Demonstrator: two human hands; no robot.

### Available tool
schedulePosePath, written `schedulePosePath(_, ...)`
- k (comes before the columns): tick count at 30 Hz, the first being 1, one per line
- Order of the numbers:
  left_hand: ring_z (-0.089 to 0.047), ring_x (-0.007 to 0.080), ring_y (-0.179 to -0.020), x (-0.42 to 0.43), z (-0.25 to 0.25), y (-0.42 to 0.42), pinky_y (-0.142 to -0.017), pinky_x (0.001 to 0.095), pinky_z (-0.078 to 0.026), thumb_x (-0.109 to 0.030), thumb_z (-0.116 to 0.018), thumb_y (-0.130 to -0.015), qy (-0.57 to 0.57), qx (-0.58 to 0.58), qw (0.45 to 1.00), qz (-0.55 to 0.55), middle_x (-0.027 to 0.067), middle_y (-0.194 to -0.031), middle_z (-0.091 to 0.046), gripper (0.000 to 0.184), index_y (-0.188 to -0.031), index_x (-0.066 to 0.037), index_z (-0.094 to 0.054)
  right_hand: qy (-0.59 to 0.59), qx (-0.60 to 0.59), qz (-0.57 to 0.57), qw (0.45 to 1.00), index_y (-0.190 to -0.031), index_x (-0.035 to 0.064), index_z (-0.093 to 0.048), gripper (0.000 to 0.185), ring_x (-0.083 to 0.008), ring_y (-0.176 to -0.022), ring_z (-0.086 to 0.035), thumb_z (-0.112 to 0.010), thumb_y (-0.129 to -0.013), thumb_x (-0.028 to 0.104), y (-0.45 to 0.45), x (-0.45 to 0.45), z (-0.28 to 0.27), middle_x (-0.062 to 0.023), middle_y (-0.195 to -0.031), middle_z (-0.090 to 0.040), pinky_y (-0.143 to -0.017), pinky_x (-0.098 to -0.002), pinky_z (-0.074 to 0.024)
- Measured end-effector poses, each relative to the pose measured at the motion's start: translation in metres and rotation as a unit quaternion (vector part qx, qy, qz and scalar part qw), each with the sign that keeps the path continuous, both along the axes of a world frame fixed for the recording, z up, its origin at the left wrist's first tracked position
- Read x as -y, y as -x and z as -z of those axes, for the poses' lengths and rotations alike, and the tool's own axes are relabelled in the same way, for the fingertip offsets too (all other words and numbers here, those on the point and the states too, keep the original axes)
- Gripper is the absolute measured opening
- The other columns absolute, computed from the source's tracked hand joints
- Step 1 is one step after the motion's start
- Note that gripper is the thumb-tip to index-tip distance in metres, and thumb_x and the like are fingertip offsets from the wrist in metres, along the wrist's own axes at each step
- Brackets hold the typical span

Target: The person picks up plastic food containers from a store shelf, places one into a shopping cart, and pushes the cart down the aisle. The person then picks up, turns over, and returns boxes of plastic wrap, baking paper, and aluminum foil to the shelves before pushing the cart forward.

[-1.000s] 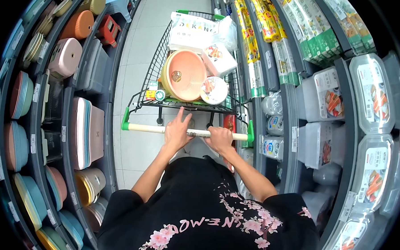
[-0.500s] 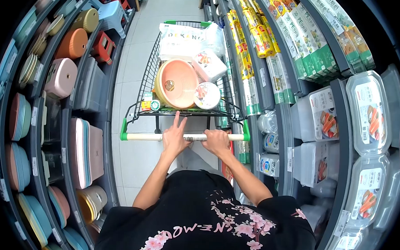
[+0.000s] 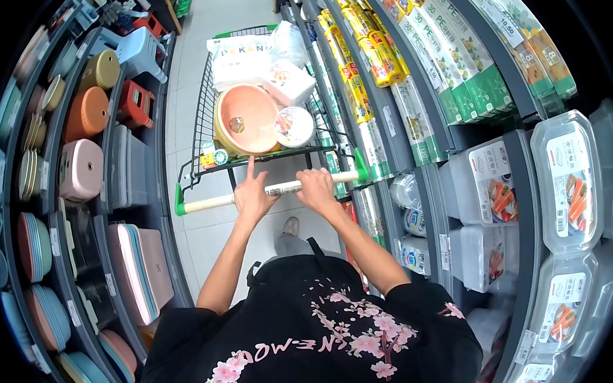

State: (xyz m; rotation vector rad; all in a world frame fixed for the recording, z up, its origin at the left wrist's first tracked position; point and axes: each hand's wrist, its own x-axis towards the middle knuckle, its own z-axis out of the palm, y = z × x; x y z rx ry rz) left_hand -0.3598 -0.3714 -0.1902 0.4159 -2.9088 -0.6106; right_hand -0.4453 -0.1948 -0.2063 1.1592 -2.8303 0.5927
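Pale floor tiles (image 3: 191,94) run between dark gray shelves (image 3: 139,177) stacked with plastic housewares, and on them stands a black wire shopping cart (image 3: 203,105) carrying a round peach plastic basin (image 3: 258,126). Well apart from the basin's rim, the right hand (image 3: 317,189) is wrapped around the cart's cream bar handle (image 3: 210,204), while just beside it the left hand (image 3: 253,194) lies partly open over the bar, index finger extended forward.
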Motion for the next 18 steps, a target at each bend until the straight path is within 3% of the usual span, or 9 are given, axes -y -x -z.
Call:
schedulePosePath(4,-0.071,0.0326,-0.082,0.018,-0.004,0.031,-0.072,0.0383,-0.058,-0.037,-0.091,-0.055,-0.016,0.027,1.000,0.000,0.0183,-0.151,-0.038,0.062,-0.108,-0.010,-0.070,0.031,0.018,-0.001,0.999,-0.077,0.0106,-0.061,0.016,-0.0261,-0.083,-0.063,-0.073,-0.071,0.020,0.029,0.016,-0.005,-0.0064,-0.076,-0.064,-0.082,-0.0408,-0.0406)
schedulePosePath(5,-0.071,0.0327,-0.083,0.022,-0.004,0.039,-0.073,0.0389,-0.058,-0.039,-0.090,-0.056,-0.013,0.036,0.999,0.000,0.0167,-0.151,-0.039,0.064,-0.109,-0.009,-0.070,-0.017,0.072,0.009,0.997,-0.088,0.0096,-0.063,0.023,-0.0290,-0.105,-0.058,-0.074,-0.072,0.021,0.035,0.020,-0.007,-0.0109,-0.094,-0.063,-0.100,-0.0469,-0.0346)
schedulePosePath(6,-0.071,0.0327,-0.083,0.027,-0.004,0.046,-0.073,0.0389,-0.058,-0.039,-0.090,-0.056,-0.011,0.034,0.999,0.006,0.0167,-0.151,-0.039,0.064,-0.109,-0.009,-0.070,-0.014,0.070,0.016,0.997,-0.088,0.0096,-0.063,0.023,-0.0290,-0.105,-0.058,-0.074,-0.072,0.021,0.033,0.026,-0.010,-0.0109,-0.094,-0.063,-0.100,-0.0469,-0.0346)
schedulePosePath(8,-0.071,0.0328,-0.082,0.035,-0.003,0.060,-0.074,0.0395,-0.058,-0.041,-0.090,-0.056,-0.011,0.029,1.000,-0.001,0.0156,-0.151,-0.038,0.066,-0.110,-0.009,-0.070,0.046,-0.026,0.157,0.986,-0.104,0.0068,-0.062,0.036,-0.0372,-0.127,-0.043,-0.074,-0.073,0.021,0.019,0.035,-0.015,-0.0183,-0.117,-0.055,-0.113,-0.0570,-0.0203)
schedulePosePath(9,-0.071,0.0325,-0.085,0.039,-0.002,0.066,-0.076,0.0401,-0.057,-0.043,-0.090,-0.055,-0.011,0.036,0.999,-0.007,0.0141,-0.152,-0.038,0.067,-0.110,-0.009,-0.070,0.044,0.049,0.153,0.986,-0.128,0.0048,-0.053,0.060,-0.0445,-0.140,-0.023,-0.074,-0.074,0.022,0.017,0.037,-0.010,-0.0244,-0.139,-0.039,-0.116,-0.0621,-0.0085)
schedulePosePath(12,-0.070,0.0314,-0.089,0.047,-0.004,0.084,-0.079,0.0399,-0.056,-0.044,-0.089,-0.056,-0.001,0.034,0.999,-0.010,0.0130,-0.152,-0.038,0.067,-0.110,-0.010,-0.070,0.050,0.027,0.173,0.983,-0.141,0.0078,-0.043,0.073,-0.0420,-0.145,-0.019,-0.073,-0.075,0.022,0.010,0.044,-0.016,-0.0243,-0.151,-0.030,-0.115,-0.0626,-0.0102)
schedulePosePath(13,-0.070,0.0302,-0.092,0.050,-0.004,0.089,-0.081,0.0399,-0.055,-0.044,-0.089,-0.056,0.000,0.040,0.999,-0.011,0.0123,-0.152,-0.039,0.066,-0.109,-0.010,-0.071,0.028,0.053,0.157,0.986,-0.150,0.0097,-0.030,0.086,-0.0415,-0.147,-0.013,-0.073,-0.077,0.022,0.016,0.045,-0.012,-0.0241,-0.157,-0.019,-0.116,-0.0623,-0.0106)
schedulePosePath(18,-0.070,0.0308,-0.089,0.067,0.003,0.114,-0.079,0.0404,-0.055,-0.043,-0.089,-0.056,0.008,0.002,1.000,-0.003,0.0127,-0.152,-0.039,0.064,-0.107,-0.009,-0.071,0.022,0.036,0.125,0.991,-0.154,0.0112,-0.022,0.094,-0.0432,-0.147,-0.011,-0.074,-0.076,0.020,0.044,0.051,-0.008,-0.0255,-0.157,-0.014,-0.115,-0.0630,-0.0137)
